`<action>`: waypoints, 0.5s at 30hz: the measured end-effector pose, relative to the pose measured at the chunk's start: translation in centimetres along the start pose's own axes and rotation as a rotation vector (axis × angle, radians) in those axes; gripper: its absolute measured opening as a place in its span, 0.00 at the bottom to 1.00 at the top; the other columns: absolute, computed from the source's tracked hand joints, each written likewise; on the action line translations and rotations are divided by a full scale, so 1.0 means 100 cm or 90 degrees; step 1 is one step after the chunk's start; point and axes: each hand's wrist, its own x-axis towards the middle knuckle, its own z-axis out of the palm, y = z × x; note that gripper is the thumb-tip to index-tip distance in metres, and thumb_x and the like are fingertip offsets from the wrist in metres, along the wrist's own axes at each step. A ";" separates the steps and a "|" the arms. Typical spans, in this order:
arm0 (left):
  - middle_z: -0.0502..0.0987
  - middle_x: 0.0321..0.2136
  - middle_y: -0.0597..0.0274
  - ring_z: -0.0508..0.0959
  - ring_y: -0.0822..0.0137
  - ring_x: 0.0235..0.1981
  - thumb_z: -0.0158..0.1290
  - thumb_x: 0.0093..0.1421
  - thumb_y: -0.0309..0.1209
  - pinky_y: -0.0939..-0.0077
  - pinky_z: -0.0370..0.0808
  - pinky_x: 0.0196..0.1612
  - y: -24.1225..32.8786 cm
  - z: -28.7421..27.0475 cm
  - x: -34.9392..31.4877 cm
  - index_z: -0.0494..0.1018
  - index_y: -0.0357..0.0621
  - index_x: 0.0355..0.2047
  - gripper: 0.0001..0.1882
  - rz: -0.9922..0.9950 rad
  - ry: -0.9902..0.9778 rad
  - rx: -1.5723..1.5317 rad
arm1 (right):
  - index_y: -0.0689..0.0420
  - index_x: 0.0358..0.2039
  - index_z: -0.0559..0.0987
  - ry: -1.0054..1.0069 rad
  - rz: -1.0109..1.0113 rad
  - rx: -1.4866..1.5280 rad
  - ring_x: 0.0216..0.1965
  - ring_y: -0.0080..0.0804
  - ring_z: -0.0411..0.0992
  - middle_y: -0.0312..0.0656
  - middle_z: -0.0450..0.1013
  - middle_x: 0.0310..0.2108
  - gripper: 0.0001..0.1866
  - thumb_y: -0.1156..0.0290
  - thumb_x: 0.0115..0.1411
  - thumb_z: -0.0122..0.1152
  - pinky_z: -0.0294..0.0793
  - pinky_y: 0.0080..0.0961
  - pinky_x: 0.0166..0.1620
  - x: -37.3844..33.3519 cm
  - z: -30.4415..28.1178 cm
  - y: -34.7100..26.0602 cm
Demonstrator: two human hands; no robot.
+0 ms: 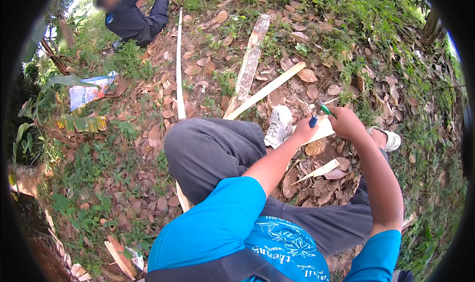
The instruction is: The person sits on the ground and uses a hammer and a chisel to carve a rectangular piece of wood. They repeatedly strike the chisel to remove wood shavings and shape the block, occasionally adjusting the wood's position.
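My left hand (305, 130) is closed around a tool with a blue handle (313, 120); its working end is hard to make out. Close beside it, my right hand (346, 123) grips a green-handled tool (324, 108) with a grey metal head that looks like pliers. Both tools are nearly together above a pale piece of wood (322, 129), which lies between my feet. My hands partly cover that wood. A smaller split piece of pale wood (324, 169) rests on the leaves nearer to me.
A pale strip (269, 89) leans across a bark-covered board (253, 54) ahead. Farther left lies a long thin strip (179, 64). Another person (133, 17) sits at the far left, near a printed sack (91, 90). Dry leaves and grass cover the ground.
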 end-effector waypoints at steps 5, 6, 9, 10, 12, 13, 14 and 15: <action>0.81 0.31 0.43 0.81 0.44 0.37 0.57 0.58 0.40 0.56 0.76 0.44 -0.026 0.003 -0.036 0.78 0.40 0.37 0.15 -0.078 -0.041 0.044 | 0.61 0.58 0.76 0.215 0.020 0.280 0.36 0.45 0.80 0.54 0.80 0.37 0.21 0.65 0.67 0.57 0.75 0.36 0.43 -0.021 0.014 -0.008; 0.81 0.31 0.43 0.81 0.43 0.38 0.57 0.58 0.40 0.55 0.76 0.45 -0.024 0.007 -0.034 0.78 0.40 0.38 0.15 -0.095 -0.070 0.060 | 0.63 0.58 0.75 0.239 0.030 0.358 0.35 0.39 0.80 0.51 0.81 0.36 0.22 0.65 0.68 0.57 0.75 0.33 0.41 -0.026 0.018 -0.001; 0.79 0.26 0.56 0.75 0.65 0.27 0.60 0.60 0.39 0.64 0.73 0.34 0.006 0.042 -0.015 0.76 0.37 0.34 0.15 -0.004 -0.079 0.007 | 0.66 0.56 0.76 0.276 0.115 0.680 0.31 0.16 0.71 0.33 0.78 0.32 0.21 0.65 0.68 0.58 0.70 0.20 0.34 -0.074 0.025 0.025; 0.81 0.28 0.53 0.81 0.63 0.30 0.60 0.61 0.38 0.64 0.75 0.35 0.034 0.057 -0.016 0.76 0.35 0.37 0.16 0.015 -0.149 -0.013 | 0.65 0.51 0.79 0.296 0.182 0.698 0.29 0.15 0.69 0.32 0.76 0.29 0.18 0.65 0.67 0.59 0.69 0.19 0.33 -0.096 0.042 0.048; 0.80 0.31 0.59 0.80 0.69 0.30 0.62 0.61 0.32 0.71 0.77 0.33 0.009 0.051 -0.003 0.72 0.38 0.47 0.18 0.009 -0.212 -0.140 | 0.63 0.40 0.80 0.314 0.253 0.792 0.29 0.19 0.69 0.32 0.74 0.26 0.13 0.64 0.64 0.62 0.71 0.24 0.34 -0.103 0.064 0.021; 0.79 0.35 0.62 0.79 0.69 0.32 0.62 0.60 0.29 0.74 0.78 0.36 0.032 0.061 -0.012 0.71 0.40 0.48 0.18 0.001 -0.302 -0.224 | 0.62 0.39 0.79 0.411 0.252 0.760 0.29 0.22 0.70 0.34 0.74 0.26 0.17 0.60 0.60 0.66 0.72 0.28 0.35 -0.108 0.090 0.041; 0.78 0.36 0.63 0.79 0.70 0.34 0.63 0.60 0.29 0.74 0.77 0.41 0.016 0.058 0.003 0.71 0.41 0.47 0.17 0.105 -0.349 -0.215 | 0.62 0.38 0.79 0.468 0.273 0.788 0.30 0.27 0.72 0.39 0.75 0.27 0.22 0.55 0.55 0.70 0.73 0.31 0.36 -0.100 0.098 0.038; 0.76 0.36 0.63 0.77 0.72 0.36 0.63 0.60 0.28 0.74 0.75 0.45 0.034 0.077 -0.012 0.71 0.40 0.47 0.17 0.086 -0.397 -0.228 | 0.62 0.37 0.78 0.524 0.317 0.702 0.32 0.35 0.75 0.44 0.77 0.29 0.26 0.51 0.52 0.72 0.74 0.34 0.38 -0.101 0.115 0.063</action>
